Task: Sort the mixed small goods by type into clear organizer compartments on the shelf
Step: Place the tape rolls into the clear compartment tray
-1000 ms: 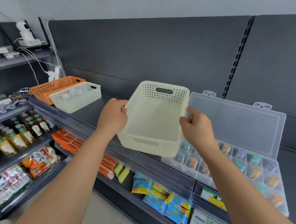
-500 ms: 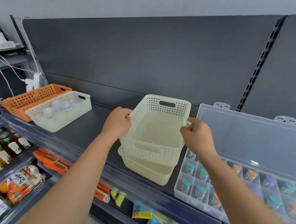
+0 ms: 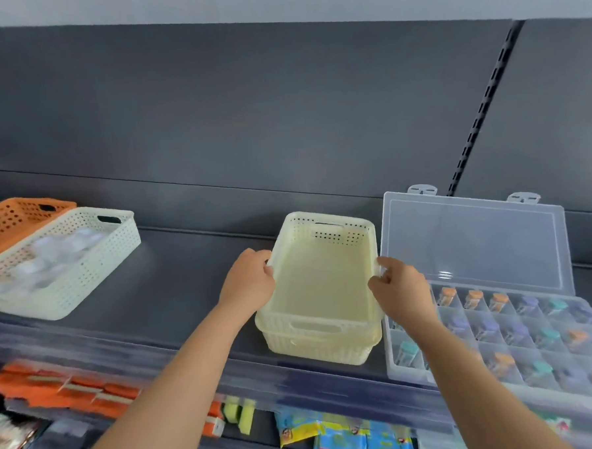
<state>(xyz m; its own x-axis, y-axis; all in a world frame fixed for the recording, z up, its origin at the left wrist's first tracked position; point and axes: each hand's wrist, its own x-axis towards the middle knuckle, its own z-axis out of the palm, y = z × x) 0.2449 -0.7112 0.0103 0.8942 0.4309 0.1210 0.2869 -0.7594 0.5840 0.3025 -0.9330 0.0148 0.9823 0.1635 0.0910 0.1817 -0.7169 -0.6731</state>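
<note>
As left hand (image 3: 247, 280) grips basket (image 3: 320, 281), right hand (image 3: 399, 287) pinches.

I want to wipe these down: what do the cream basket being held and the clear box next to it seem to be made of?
The cream basket looks like moulded plastic, matte finish; rows of holes, a moulded handle slot and thin walls suggest it. The clear box is probably hard transparent plastic, glossy; its lid shows a bright glare and the dark panel behind through it.
</note>
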